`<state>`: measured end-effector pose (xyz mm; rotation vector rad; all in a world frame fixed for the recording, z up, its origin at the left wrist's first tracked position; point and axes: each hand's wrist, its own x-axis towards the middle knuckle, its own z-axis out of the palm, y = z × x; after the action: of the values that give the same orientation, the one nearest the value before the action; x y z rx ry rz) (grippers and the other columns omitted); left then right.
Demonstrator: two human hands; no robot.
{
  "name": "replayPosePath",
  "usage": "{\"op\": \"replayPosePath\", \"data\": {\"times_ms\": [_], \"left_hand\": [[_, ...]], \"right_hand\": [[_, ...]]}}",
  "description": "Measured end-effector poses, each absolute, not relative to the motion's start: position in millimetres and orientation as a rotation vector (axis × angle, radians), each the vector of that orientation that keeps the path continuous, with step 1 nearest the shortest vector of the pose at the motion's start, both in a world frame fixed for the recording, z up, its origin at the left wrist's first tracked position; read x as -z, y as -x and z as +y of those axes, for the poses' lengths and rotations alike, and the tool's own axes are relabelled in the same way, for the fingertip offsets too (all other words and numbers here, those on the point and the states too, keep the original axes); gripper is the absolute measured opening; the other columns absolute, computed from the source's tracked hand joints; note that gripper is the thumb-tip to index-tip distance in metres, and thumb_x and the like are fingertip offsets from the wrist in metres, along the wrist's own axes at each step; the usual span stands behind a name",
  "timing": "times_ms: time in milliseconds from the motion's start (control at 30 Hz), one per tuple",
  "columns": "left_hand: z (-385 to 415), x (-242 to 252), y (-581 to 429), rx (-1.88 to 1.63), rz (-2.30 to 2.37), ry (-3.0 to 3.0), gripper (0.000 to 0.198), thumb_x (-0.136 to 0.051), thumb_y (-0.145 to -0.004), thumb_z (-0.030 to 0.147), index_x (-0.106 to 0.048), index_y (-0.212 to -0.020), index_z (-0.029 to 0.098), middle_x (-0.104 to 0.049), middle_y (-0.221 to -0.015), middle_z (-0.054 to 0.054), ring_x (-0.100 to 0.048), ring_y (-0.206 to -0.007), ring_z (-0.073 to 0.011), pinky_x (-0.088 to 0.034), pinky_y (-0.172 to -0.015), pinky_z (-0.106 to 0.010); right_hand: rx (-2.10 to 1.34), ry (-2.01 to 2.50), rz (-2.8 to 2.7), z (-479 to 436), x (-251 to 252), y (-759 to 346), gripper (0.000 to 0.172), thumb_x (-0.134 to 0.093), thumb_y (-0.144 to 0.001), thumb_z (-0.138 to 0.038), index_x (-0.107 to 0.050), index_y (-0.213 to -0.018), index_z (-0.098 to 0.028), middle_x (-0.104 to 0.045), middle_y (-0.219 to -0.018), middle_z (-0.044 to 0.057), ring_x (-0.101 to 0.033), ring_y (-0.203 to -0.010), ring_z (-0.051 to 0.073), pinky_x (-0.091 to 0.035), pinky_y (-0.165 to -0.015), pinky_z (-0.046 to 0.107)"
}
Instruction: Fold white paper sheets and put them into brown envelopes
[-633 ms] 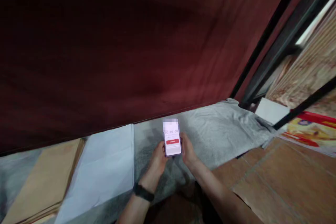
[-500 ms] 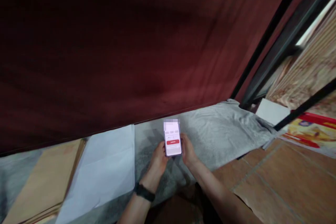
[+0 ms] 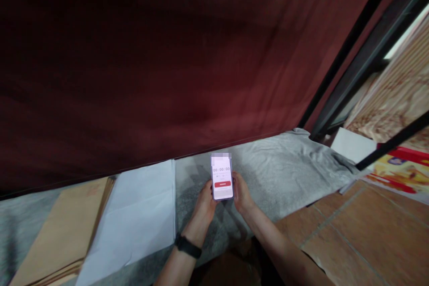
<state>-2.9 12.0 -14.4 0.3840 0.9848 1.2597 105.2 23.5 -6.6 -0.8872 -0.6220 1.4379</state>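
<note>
a slim rectangular phone with a bright pale screen and a violet edge (image 3: 222,178) is held at the centre, over a grey plush cloth (image 3: 284,165). the left hand (image 3: 205,199) is closed round its edge at eight o'clock; the right hand (image 3: 241,192) grips the edge at four. the screen reads 00:00:00 above a red rounded button (image 3: 223,184); its top is blurred out. a black wristband (image 3: 188,246) circles the left wrist.

from the phone, between eight and nine o'clock, lies a stack of white paper sheets (image 3: 140,214), and farther out, just beside it, a pile of tan paper envelopes (image 3: 67,228). a dark red sheet of material (image 3: 187,76) fills eleven o'clock. black metal bars (image 3: 345,58) slant at two, a red-and-yellow printed panel (image 3: 405,170) sits at three, and terracotta floor tiles (image 3: 355,237) spread toward four.
</note>
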Motion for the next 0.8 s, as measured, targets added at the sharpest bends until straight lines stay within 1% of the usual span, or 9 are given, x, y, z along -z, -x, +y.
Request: {"op": "replayPosePath", "data": {"times_ms": [167, 300, 433, 533, 633, 800], "left_hand": [[14, 19, 2, -1.316, 0.960, -0.428, 0.037, -0.078, -0.071, 0.042, -0.072, -0.096, 0.015, -0.078, -0.089, -0.009, -0.072, -0.090, -0.0270, -0.054, -0.078, -0.035], [16, 20, 5, -1.321, 0.946, -0.495, 0.038, -0.078, -0.072, 0.044, -0.073, -0.096, 0.016, -0.078, -0.095, -0.009, -0.071, -0.087, -0.0254, -0.053, -0.075, -0.035], [18, 23, 6, -1.309, 0.909, -0.499, 0.036, -0.078, -0.073, 0.043, -0.073, -0.096, 0.016, -0.078, -0.096, -0.009, -0.070, -0.086, -0.0246, -0.052, -0.075, -0.034], [19, 25, 5, -1.337, 0.885, -0.497, 0.033, -0.079, -0.071, 0.040, -0.073, -0.093, 0.016, -0.078, -0.096, -0.009, -0.070, -0.090, -0.0248, -0.053, -0.078, -0.034], [19, 26, 4, -1.352, 0.889, -0.476, 0.034, -0.080, -0.071, 0.041, -0.072, -0.093, 0.016, -0.077, -0.097, -0.009, -0.070, -0.093, -0.0254, -0.053, -0.082, -0.035], [19, 19, 0, -1.339, 0.925, -0.481, 0.035, -0.079, -0.072, 0.041, -0.072, -0.094, 0.016, -0.077, -0.094, -0.009, -0.071, -0.093, -0.0270, -0.053, -0.083, -0.037]], "right_hand": [[-1.479, 0.890, -0.570, 26, 6, -104, 0.022, -0.068, -0.075, -0.050, -0.068, -0.074, -0.028, -0.075, -0.076, 0.004, -0.071, -0.091, 0.030, -0.056, -0.077, 0.040], [-1.499, 0.857, -0.623, 26, 5, -104, 0.023, -0.067, -0.078, -0.050, -0.071, -0.079, -0.028, -0.077, -0.082, 0.004, -0.071, -0.094, 0.030, -0.056, -0.081, 0.041], [-1.502, 0.817, -0.693, 26, 3, -108, 0.024, -0.067, -0.079, -0.048, -0.074, -0.083, -0.026, -0.078, -0.089, 0.005, -0.071, -0.095, 0.029, -0.055, -0.086, 0.040], [-1.495, 0.828, -0.712, 26, 3, -110, 0.023, -0.068, -0.078, -0.048, -0.074, -0.081, -0.026, -0.078, -0.088, 0.005, -0.071, -0.096, 0.029, -0.056, -0.085, 0.040], [-1.478, 0.855, -0.714, 27, 3, -112, 0.023, -0.067, -0.079, -0.049, -0.072, -0.077, -0.027, -0.078, -0.087, 0.006, -0.071, -0.098, 0.029, -0.056, -0.083, 0.040], [-1.468, 0.889, -0.706, 28, 1, -114, 0.026, -0.067, -0.077, -0.052, -0.072, -0.078, -0.027, -0.078, -0.091, 0.007, -0.071, -0.098, 0.029, -0.056, -0.085, 0.040]]}}
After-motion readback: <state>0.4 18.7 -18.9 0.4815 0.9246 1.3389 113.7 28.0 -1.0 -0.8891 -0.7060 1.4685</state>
